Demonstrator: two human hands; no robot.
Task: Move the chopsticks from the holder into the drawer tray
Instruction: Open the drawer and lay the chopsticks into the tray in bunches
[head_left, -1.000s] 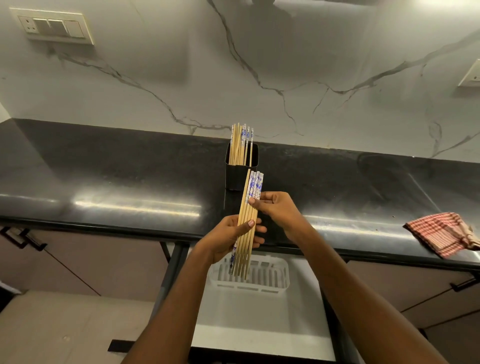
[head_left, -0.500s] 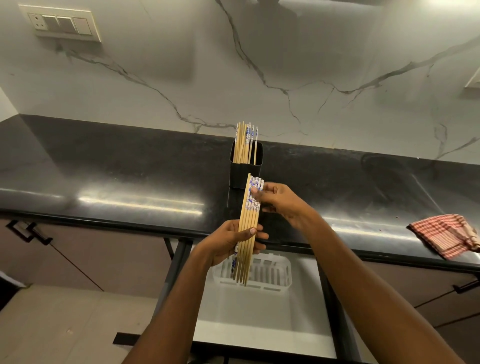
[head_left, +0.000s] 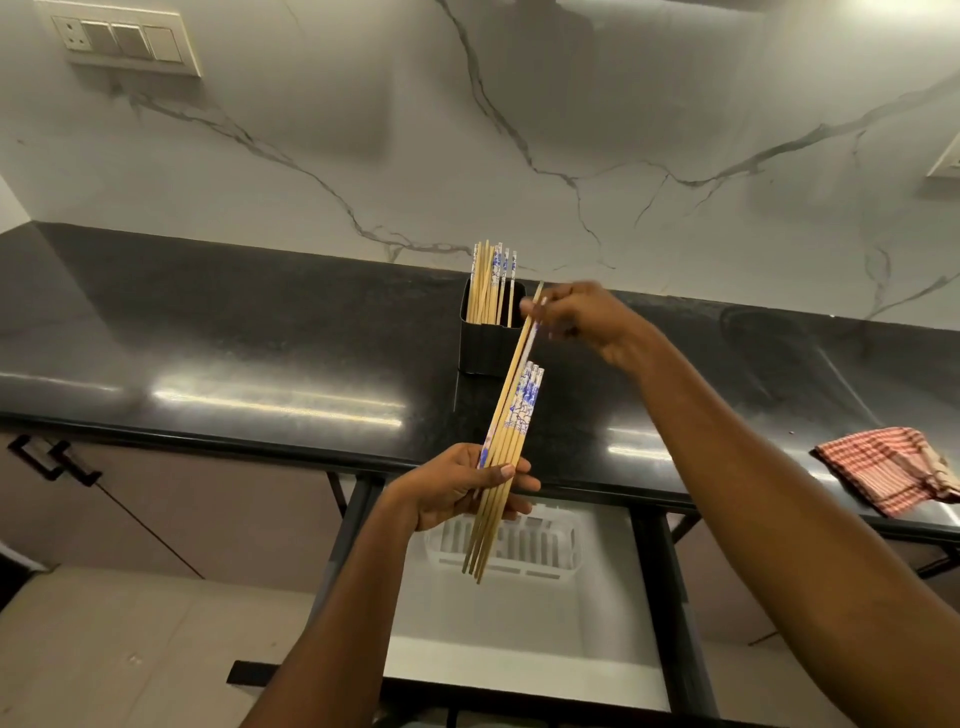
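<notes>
My left hand (head_left: 465, 488) grips a bundle of wooden chopsticks (head_left: 511, 441) with blue-and-white tops, held tilted above the open drawer. My right hand (head_left: 582, 317) pinches the top of one or two chopsticks (head_left: 522, 353) that stick up higher than the bundle, their lower ends still among it. Behind them a black holder (head_left: 483, 345) stands on the counter with several more chopsticks (head_left: 491, 280) upright in it. A white slotted tray (head_left: 524, 545) lies at the back of the drawer, below the bundle's tips.
The black counter (head_left: 234, 343) runs left to right with a marble wall behind it. A red checked cloth (head_left: 888, 467) lies at the counter's right. The white drawer (head_left: 519, 639) is pulled out between dark frame rails. Cabinet handles (head_left: 52, 460) sit at the left.
My right hand has moved up and to the right, drawing one or two chopsticks upward out of the bundle. The left hand still holds the bundle over the drawer.
</notes>
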